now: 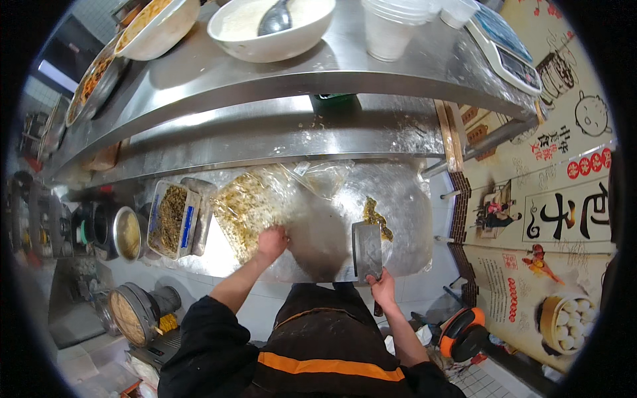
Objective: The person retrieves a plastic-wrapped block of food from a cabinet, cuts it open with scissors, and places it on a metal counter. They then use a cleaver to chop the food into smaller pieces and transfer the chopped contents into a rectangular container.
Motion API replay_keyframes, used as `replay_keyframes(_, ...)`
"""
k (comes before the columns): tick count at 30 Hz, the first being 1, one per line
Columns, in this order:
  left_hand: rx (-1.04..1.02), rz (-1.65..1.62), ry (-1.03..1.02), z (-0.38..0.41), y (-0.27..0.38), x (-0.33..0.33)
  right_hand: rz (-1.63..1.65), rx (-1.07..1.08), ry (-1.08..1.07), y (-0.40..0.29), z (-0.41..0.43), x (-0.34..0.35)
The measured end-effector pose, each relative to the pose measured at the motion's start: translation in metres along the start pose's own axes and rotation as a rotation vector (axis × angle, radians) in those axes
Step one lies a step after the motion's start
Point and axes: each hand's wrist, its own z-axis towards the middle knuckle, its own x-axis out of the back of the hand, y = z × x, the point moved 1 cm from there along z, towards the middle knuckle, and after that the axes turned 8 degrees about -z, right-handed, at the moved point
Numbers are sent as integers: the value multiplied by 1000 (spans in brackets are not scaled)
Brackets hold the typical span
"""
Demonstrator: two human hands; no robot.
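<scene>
A clear plastic bag [244, 209] smeared with yellow-green chopped filling lies spread on the metal worktop [408, 209]. My left hand [272, 243] is closed at the bag's lower right edge, its fingertips partly hidden. In my right hand [382, 286] is the handle of a cleaver [367, 248], at the worktop's front edge. The broad blade lies close over the metal, its right edge against a strip of chopped filling [376, 216]. Left of the bag stands a plastic tub [191, 219] of dark chopped filling.
A metal bowl [119, 234] stands left of the tub. Above the worktop runs a steel shelf [298, 82] with white bowls [271, 49], plastic cups [390, 35] and a digital scale [507, 59]. A printed wall [537, 209] borders the right side. An orange-and-black device [463, 331] stands below right.
</scene>
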Motion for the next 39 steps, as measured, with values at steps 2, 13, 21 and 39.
replay_keyframes(2, -60, 9, -59, -26, 10, -8, 7, -85, -23, -18, 3, 11)
replay_keyframes(13, -30, -307, -80, 30, 19, -8, -149, -193, 17, 13, -22, 13)
replay_keyframes(21, 880, -1387, 76, 237, -38, 24, 120, -419, -2, -27, -49, 14)
replay_keyframes(39, 1251, -1881, 737, 203, -246, 114, 293, -387, 264, -60, -93, -93)
